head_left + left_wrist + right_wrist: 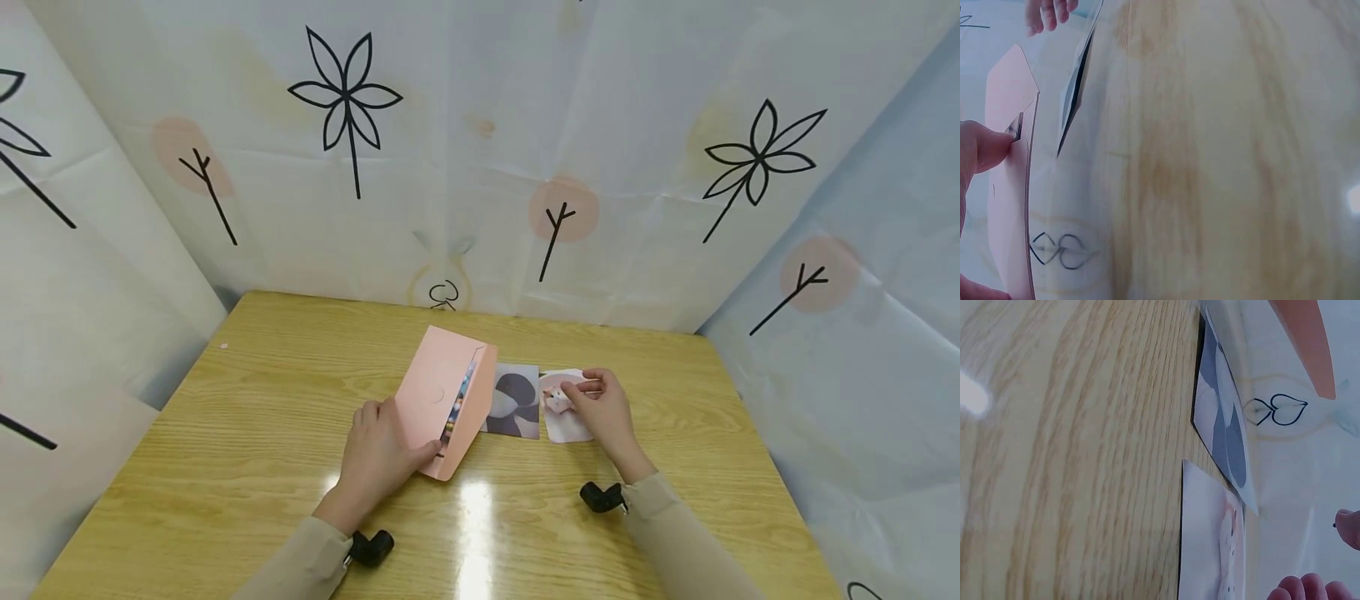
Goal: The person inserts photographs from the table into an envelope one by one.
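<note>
My left hand point(375, 454) grips a pink envelope point(429, 367) by its near end, with the thumb at the opening. The envelope is tilted up off the table and its flap stands open to the right. Colourful cards point(459, 404) show inside the slot. Right of the envelope lies a grey-patterned card point(523, 427), partly hidden behind the flap in the head view. Beside it is a white card with a cat picture point(564, 427). My right hand point(611, 417) hovers over that cat card, thumb and fingers apart with nothing held between them.
Both cards lie on a wood-grain table point(285, 400). A white cloth backdrop point(465, 150) with drawn flowers stands behind the table and at both sides. Black wrist devices point(372, 548) sit at the sleeve cuffs. Light glares off the table's front middle.
</note>
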Available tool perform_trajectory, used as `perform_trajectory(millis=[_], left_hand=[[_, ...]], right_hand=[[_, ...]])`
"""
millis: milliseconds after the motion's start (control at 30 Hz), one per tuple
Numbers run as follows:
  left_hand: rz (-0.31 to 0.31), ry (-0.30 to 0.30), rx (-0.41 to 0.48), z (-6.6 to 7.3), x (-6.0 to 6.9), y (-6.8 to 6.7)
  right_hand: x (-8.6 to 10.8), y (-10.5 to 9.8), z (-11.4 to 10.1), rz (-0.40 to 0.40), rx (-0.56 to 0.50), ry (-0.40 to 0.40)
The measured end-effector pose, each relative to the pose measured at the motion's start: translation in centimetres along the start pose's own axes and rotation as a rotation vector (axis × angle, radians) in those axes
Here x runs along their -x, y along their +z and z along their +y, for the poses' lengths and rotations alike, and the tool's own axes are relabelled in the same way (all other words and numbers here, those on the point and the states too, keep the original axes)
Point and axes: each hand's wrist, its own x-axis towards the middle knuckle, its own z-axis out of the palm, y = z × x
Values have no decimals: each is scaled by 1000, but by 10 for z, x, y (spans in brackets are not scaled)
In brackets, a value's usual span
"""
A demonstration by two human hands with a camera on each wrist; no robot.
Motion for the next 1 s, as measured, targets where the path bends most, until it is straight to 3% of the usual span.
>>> perform_trajectory(millis=[467,833,1000], left_hand=[[-29,-9,-2,0,1,1],[-36,-9,12,2,1,1],[-37,-8,10,1,2,1]], right_hand=[[-10,-2,15,19,109,46],[-16,-4,20,-49,196,162],[-16,-2,19,-96,300,175]])
